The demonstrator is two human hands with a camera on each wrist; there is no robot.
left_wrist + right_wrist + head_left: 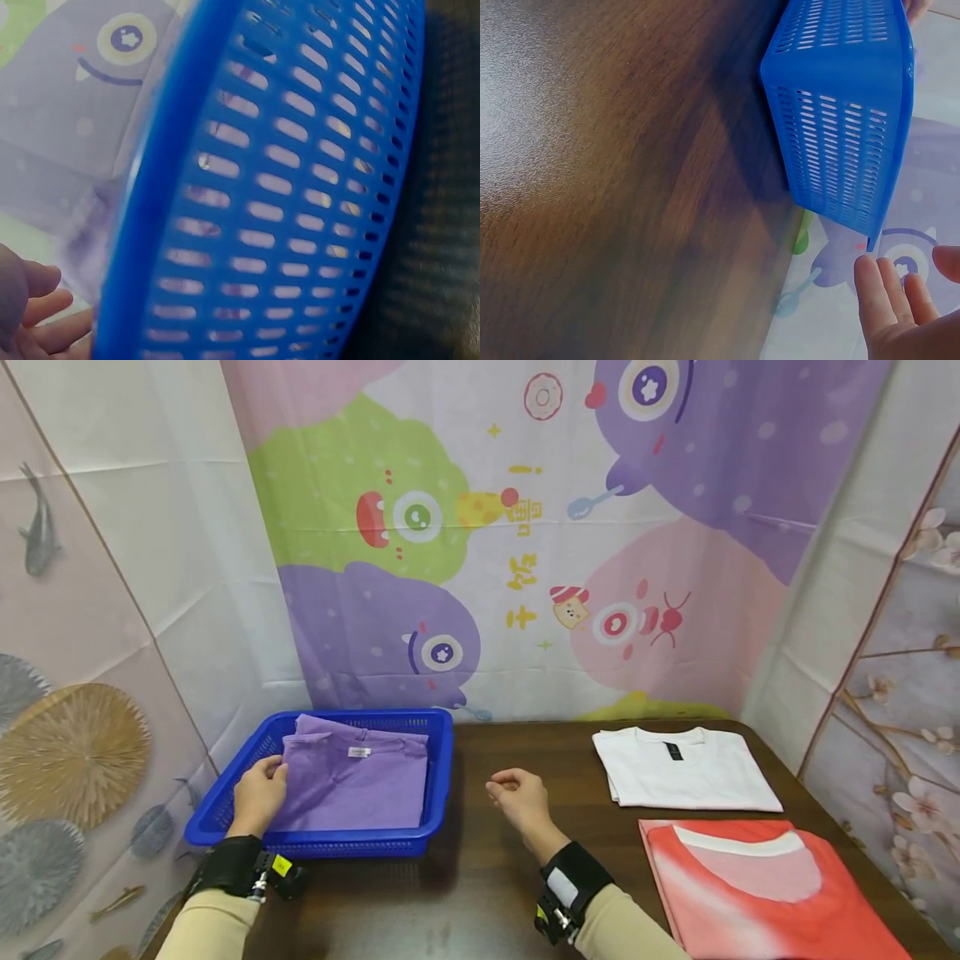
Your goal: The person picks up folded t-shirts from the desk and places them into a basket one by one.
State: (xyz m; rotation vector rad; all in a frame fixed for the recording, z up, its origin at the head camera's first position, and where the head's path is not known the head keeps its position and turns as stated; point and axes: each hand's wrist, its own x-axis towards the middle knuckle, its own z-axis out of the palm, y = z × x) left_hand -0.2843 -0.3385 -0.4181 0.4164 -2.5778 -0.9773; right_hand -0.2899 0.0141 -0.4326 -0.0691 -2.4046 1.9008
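A folded purple T-shirt (pixel 352 789) with a small white neck label lies in a blue plastic basket (pixel 442 777), its left edge bunched a little. My left hand (pixel 260 793) reaches over the basket's near left side, fingertips right at the shirt's left edge. The left wrist view shows the thumb (pixel 43 277) apart from the fingers, partly behind the basket rim. To the right of the basket, my right hand (pixel 521 802) hovers over the table, fingers loosely bent and holding nothing. In the right wrist view those fingers (pixel 881 296) are spread from the thumb.
A folded white T-shirt (pixel 686 777) lies at the table's back right. Nearer to me on that side is a folded red-and-white T-shirt (pixel 750 885). The dark wooden table (pixel 480 893) ends at a hanging cartoon cloth (pixel 517 677), with printed curtains at both sides.
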